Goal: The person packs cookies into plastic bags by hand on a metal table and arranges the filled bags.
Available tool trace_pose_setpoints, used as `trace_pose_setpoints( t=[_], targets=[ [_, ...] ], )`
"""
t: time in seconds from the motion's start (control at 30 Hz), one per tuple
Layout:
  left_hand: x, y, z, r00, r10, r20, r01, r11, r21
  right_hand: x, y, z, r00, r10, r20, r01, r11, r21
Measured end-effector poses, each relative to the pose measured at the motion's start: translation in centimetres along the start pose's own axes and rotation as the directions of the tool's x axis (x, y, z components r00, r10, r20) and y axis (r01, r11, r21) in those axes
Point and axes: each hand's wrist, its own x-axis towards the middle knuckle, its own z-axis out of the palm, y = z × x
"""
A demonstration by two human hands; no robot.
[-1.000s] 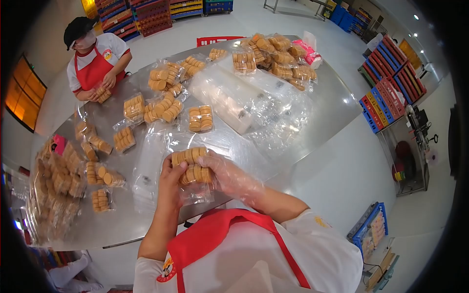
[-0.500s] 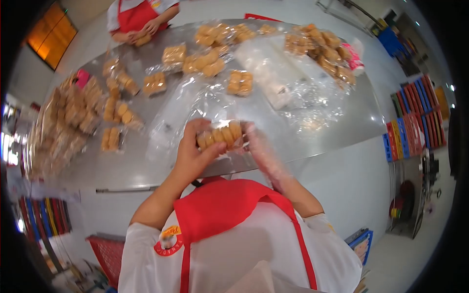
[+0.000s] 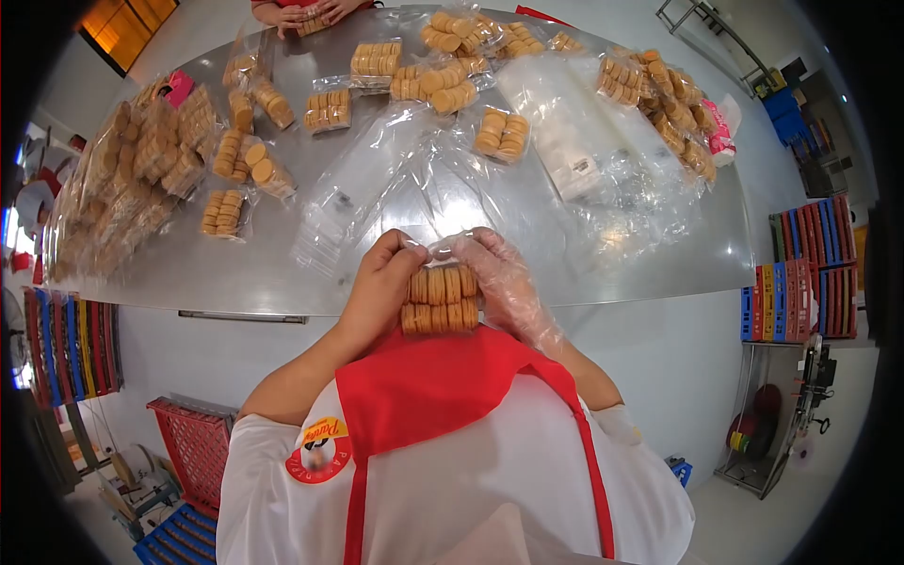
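A clear plastic bag of round biscuits (image 3: 440, 299), stacked in two rows, hangs in front of my red apron at the table's near edge. My left hand (image 3: 384, 275), bare, pinches the bag's upper left edge between thumb and fingers. My right hand (image 3: 496, 280), in a clear plastic glove, grips the upper right edge. The bag's top is gathered between both hands, and the biscuits sit below them. Just beyond lie flat clear plastic bags (image 3: 363, 174) on the steel table (image 3: 273, 278).
A large heap of bagged biscuits (image 3: 141, 179) fills the table's left end, with more packs (image 3: 452, 85) at the back and right. A stack of clear bags (image 3: 556, 132) lies right of centre. Across the table, a co-worker's hands (image 3: 306, 19) hold a pack. Crates (image 3: 782, 297) stand right.
The biscuit pack has come down towards my apron and turned, so both rows now face me. My hands have moved to its top edge. The view has shifted slightly.
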Motion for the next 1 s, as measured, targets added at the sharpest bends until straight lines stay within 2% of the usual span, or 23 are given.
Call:
trace_pose_setpoints(
  t=[0.1,0.2,0.3,0.4,0.5,0.6,0.7,0.8,0.9,1.0],
  targets=[
    [-0.4,0.7,0.2,0.996,-0.067,-0.054,0.053,0.975,-0.218,0.2,0.0,-0.2,1.0,-0.01,-0.024,0.009,0.999,-0.05],
    [-0.7,0.7,0.2,0.997,-0.067,-0.03,0.054,0.944,-0.326,-0.1,-0.2,0.2,1.0,-0.026,-0.009,0.025,0.999,-0.028],
    [-1.1,0.9,0.8,0.994,-0.081,-0.069,0.056,0.948,-0.312,-0.2,-0.4,0.6,0.999,-0.013,-0.042,0.008,0.994,-0.107],
    [-0.8,-0.5,-1.1,0.999,0.01,0.033,-0.013,0.995,0.1,-0.6,-0.9,0.3,0.999,-0.039,0.024,0.045,0.947,-0.317],
    [-1.3,0.0,-1.6,0.975,0.221,-0.002,-0.204,0.903,0.377,-0.8,-1.4,0.6,0.999,0.021,0.042,-0.005,0.937,-0.351],
    [-1.6,0.7,-1.6,0.996,0.062,-0.057,-0.057,0.994,0.095,-0.4,-0.9,1.0,1.0,0.006,0.021,0.003,0.92,-0.392],
    [-1.7,0.2,-2.1,0.999,-0.019,-0.046,0.021,0.999,0.042,-0.7,-0.8,1.5,1.0,-0.024,0.014,0.027,0.971,-0.238],
    [-1.5,0.2,-1.9,0.997,0.068,-0.042,-0.067,0.998,0.018,-0.7,-0.6,0.9,0.999,0.001,0.046,0.013,0.953,-0.303],
    [-1.5,0.2,-2.8,0.999,-0.029,0.027,0.029,0.999,-0.02,-0.3,-0.8,0.9,0.989,0.148,0.009,-0.138,0.937,-0.321],
    [-1.3,-0.2,-4.4,0.985,-0.131,0.116,0.111,0.98,0.165,0.1,0.1,0.0,0.991,0.136,0.016,-0.118,0.908,-0.402]
  ],
)
